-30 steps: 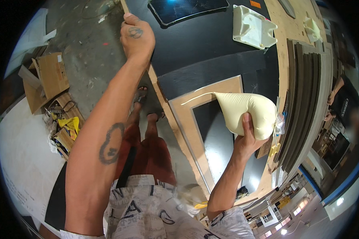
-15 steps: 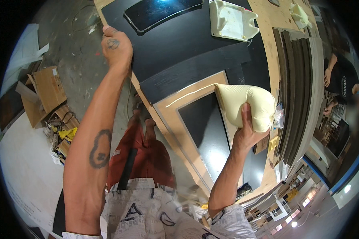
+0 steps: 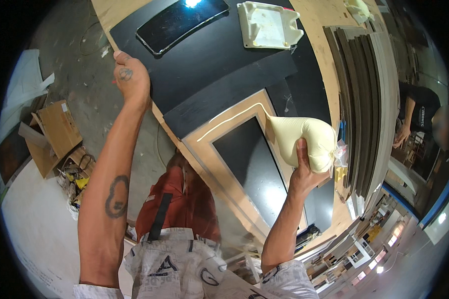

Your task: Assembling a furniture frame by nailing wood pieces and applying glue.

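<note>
My right hand (image 3: 304, 182) is closed around a plump plastic piping bag (image 3: 304, 139) of pale yellow glue, its knotted end at the right. The bag's narrow tip touches a light wooden frame (image 3: 204, 127) near its far corner. A thin cream bead of glue (image 3: 229, 113) runs along the frame's far side and turns the corner to the tip. The frame surrounds a black opening and lies on a black panel (image 3: 194, 70). My left hand (image 3: 132, 77) is closed on the table's left edge, its fingers mostly hidden.
On the black panel lie a glossy dark phone-like slab (image 3: 182, 25) and a cream plastic tray (image 3: 269, 27). Stacked grey-brown strips (image 3: 359, 109) stand at the right. Another person (image 3: 416, 107) is beyond them. A cardboard box (image 3: 60, 124) sits on the floor at left.
The bag's tip has moved nearer along the frame, and the glue bead now bends round the corner. The whole view has shifted a little; my left hand stays at the table edge.
</note>
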Available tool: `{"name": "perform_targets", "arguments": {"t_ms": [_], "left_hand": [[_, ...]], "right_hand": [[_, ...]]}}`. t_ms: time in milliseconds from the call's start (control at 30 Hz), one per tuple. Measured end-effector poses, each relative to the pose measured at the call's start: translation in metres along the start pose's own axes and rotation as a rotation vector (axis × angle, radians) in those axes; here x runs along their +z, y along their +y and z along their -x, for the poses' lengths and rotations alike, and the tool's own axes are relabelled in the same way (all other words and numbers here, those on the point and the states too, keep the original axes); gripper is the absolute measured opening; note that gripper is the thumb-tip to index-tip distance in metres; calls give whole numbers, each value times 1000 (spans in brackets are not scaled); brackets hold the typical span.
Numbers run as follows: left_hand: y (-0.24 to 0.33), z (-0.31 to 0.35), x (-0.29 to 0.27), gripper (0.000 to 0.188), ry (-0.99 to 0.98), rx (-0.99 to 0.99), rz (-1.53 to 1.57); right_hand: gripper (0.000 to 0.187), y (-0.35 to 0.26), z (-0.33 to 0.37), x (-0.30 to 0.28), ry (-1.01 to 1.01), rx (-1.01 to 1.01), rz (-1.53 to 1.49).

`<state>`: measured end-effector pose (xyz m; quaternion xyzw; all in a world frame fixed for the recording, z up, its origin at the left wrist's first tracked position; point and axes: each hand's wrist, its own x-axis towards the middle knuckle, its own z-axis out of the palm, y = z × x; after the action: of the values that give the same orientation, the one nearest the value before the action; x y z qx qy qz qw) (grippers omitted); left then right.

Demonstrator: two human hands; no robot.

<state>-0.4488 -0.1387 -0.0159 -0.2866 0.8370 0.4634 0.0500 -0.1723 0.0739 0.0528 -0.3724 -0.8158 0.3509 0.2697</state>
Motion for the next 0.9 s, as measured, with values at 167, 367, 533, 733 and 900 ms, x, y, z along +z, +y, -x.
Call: {"name": "perform_targets", "arguments": {"t_ms": [167,367,533,733,900], "left_hand": [[4,3,2,68,-24,-26,8],[-23,-23,-3,72,-89,49,111],[-82,-7,-28,72,-377,136,240],[-243,52,-125,48,-572,301,-287],[-338,99,-206,26,-737,237,-636]], "right_hand": [[46,0,9,-13,29,2,11],[43,-2,20,-31,42,37,-23],[46,11,28,-50,73,38,-13],[47,23,44,-75,71,95,-78],[58,41,59,-102,112,188,-99]]}}
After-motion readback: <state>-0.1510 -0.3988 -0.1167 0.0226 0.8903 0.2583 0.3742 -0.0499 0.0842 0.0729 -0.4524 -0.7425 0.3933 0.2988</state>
